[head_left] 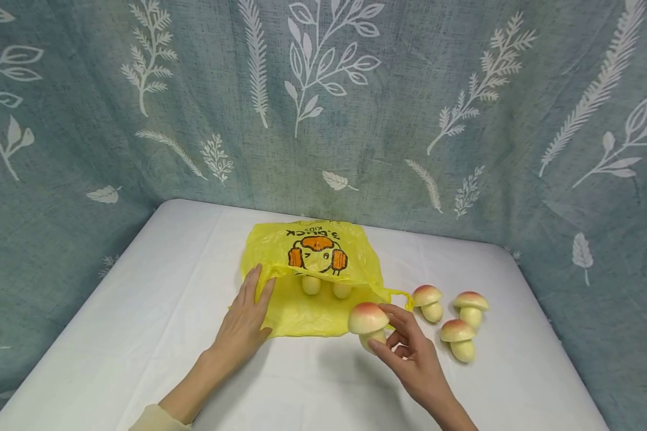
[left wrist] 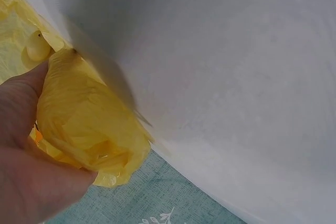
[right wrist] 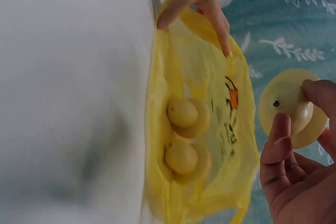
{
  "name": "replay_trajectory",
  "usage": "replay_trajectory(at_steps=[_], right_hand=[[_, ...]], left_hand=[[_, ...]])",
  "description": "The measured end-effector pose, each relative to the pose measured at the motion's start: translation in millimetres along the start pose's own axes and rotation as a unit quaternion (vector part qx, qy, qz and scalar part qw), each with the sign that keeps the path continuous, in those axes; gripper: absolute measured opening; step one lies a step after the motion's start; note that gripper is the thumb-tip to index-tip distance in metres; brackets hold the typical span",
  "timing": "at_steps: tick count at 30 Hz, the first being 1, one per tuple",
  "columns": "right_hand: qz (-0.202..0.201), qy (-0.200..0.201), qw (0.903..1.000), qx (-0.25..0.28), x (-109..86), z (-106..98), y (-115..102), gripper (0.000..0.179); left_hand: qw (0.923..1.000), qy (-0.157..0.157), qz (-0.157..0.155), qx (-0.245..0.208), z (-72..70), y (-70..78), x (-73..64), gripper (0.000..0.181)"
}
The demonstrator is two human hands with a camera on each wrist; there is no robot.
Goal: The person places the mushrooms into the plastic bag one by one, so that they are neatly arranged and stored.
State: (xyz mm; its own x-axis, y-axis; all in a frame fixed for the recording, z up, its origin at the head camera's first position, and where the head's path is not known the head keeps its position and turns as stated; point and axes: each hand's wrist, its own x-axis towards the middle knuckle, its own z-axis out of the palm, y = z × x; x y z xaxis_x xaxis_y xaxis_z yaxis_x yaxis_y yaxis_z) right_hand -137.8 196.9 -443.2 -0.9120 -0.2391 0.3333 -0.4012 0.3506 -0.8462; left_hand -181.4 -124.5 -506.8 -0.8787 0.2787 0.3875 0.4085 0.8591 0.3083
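My right hand holds a toy mushroom with a red-tinged cap between thumb and fingers, above the cloth near the bag's right front corner. The right wrist view shows this mushroom from its stem end. At the left of the yellow plastic bag, my left hand has thumb and fingers spread straight against the two layers of its mouth, which gapes. Between them the film bulges in the left wrist view. Inside lie two mushrooms, the nearer beside the other, stems toward the mouth.
Right of the bag, three more mushrooms lie on the white cloth: one close to the bag's handle loop, one farther right, one nearer me. A teal leaf-patterned curtain stands behind the table.
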Motion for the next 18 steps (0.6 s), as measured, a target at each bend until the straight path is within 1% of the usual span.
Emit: replay_trajectory(at_steps=[3, 8, 12, 15, 18], right_hand=[[0.004, -0.014, 0.9999, 0.006, 10.0, 16.1, 3.3, 0.059], [0.033, -0.036, 0.9987, 0.013, 24.0, 41.7, 9.6, 0.054], [0.048, -0.056, 0.9972, 0.014, 33.8, 65.4, 18.6, 0.054], [0.043, -0.066, 0.9969, 0.008, 40.9, 82.8, 24.4, 0.055], [0.036, -0.065, 0.9972, -0.004, 47.9, 97.3, 29.0, 0.054]], left_hand=[[1.0000, 0.002, 0.000, -0.001, -0.1, 0.2, 0.4, 0.104], [1.0000, 0.005, 0.005, -0.007, -0.3, 0.9, 1.1, 0.103], [1.0000, 0.005, 0.001, -0.006, 0.0, -0.1, 0.2, 0.102], [1.0000, 0.006, -0.002, -0.004, 0.4, -1.0, -0.4, 0.102], [0.9999, 0.009, 0.001, -0.004, 0.8, -0.9, -0.2, 0.104]])
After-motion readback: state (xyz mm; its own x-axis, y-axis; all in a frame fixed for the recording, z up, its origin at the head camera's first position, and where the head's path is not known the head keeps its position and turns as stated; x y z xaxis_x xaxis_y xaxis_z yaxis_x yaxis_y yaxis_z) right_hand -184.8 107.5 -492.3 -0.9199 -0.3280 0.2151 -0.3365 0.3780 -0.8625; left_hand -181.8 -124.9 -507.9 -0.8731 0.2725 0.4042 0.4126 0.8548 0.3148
